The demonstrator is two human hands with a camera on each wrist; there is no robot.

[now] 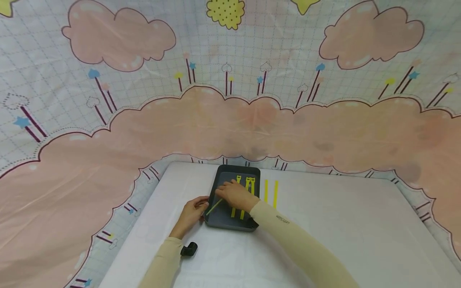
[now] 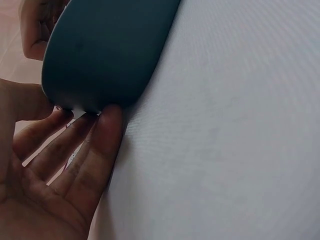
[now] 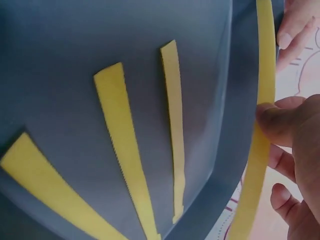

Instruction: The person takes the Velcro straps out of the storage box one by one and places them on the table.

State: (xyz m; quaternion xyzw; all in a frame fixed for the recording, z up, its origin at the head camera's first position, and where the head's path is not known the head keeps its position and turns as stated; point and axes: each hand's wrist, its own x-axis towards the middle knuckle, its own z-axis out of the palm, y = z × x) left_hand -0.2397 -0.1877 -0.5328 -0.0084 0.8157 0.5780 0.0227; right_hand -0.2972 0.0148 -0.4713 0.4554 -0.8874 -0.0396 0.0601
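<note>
A dark grey tray [image 1: 230, 229] stands on the white table, several yellow straps [image 3: 122, 135] lying lengthwise in it with slotted heads at the far end. My right hand [image 1: 235, 195] is over the tray, its thumb and fingers pinching one yellow strap [image 3: 265, 55]. That strap slants down toward the tray's near left corner, along the side wall in the right wrist view. At the left side my left hand [image 1: 192, 214] holds the tray's rim, thumb at the edge and fingers against the outer wall [image 2: 110, 50].
Two more yellow straps [image 1: 276, 194] lie side by side on the table, just right of the tray. A black wrist camera [image 1: 189, 249] sits at my left wrist. Behind the table [image 1: 342, 224] hangs a cloud-patterned cloth [image 1: 230, 120].
</note>
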